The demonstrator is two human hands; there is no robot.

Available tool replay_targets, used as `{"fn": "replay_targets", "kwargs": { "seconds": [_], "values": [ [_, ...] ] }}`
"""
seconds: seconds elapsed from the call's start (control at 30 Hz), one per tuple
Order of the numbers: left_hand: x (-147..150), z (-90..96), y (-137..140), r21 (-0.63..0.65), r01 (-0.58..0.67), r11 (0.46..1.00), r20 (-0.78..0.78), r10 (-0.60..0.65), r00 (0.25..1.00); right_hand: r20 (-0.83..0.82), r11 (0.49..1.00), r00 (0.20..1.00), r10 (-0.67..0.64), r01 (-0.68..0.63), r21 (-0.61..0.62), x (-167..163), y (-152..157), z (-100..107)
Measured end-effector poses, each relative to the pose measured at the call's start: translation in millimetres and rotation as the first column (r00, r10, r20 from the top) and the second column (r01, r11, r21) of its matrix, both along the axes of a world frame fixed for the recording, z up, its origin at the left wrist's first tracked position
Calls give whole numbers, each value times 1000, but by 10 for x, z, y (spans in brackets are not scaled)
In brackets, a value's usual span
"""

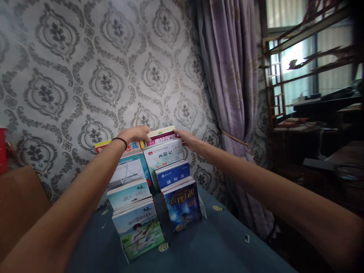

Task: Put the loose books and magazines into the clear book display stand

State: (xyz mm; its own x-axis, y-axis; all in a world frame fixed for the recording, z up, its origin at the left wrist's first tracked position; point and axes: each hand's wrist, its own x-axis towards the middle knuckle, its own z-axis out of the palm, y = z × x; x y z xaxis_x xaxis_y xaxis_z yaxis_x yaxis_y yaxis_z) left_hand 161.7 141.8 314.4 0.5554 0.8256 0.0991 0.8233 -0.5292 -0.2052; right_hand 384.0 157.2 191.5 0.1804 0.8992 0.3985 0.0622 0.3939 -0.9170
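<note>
Two rows of upright books stand one behind another on a blue-green covered surface. At the back of the right row, a book with a cream top edge (161, 132) rises above a pink-covered book (162, 139). My left hand (137, 134), with a black band at the wrist, grips the cream-edged book's left side. On its right side is my right hand (186, 138), its fingers partly hidden behind the books. In front stand a pale book (165, 154), a blue book (174, 175) and a dark blue book (183, 206). My left forearm covers part of the left row.
The front left book (140, 231) has a green cover. Patterned wallpaper rises close behind the books. A purple curtain (231, 72) hangs to the right, near a wooden shelf (307, 76). A brown cardboard box (21, 195) sits at the left edge.
</note>
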Motion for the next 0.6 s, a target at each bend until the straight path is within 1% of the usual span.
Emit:
{"fn": "replay_targets", "kwargs": {
  "seconds": [0.13,0.27,0.37,0.5,0.6],
  "values": [
    [9,-1,-2,4,-28,1000,19,28,999,-46,999,999,-21,19,-40,-36,-35,12],
    [21,16,5,38,-45,998,-23,46,999,-73,998,997,-11,6,-63,-51,-51,15],
    [1,25,-34,61,-24,998,-28,25,999,-90,998,996,-3,-3,-67,-59,-76,6],
    [-39,35,-156,72,37,997,-32,-35,999,-106,998,994,-1,-6,-65,-86,-129,-18],
    [-47,40,-248,92,31,995,-52,-27,998,-119,998,993,-4,-4,-67,-121,-151,-37]
  ]
}}
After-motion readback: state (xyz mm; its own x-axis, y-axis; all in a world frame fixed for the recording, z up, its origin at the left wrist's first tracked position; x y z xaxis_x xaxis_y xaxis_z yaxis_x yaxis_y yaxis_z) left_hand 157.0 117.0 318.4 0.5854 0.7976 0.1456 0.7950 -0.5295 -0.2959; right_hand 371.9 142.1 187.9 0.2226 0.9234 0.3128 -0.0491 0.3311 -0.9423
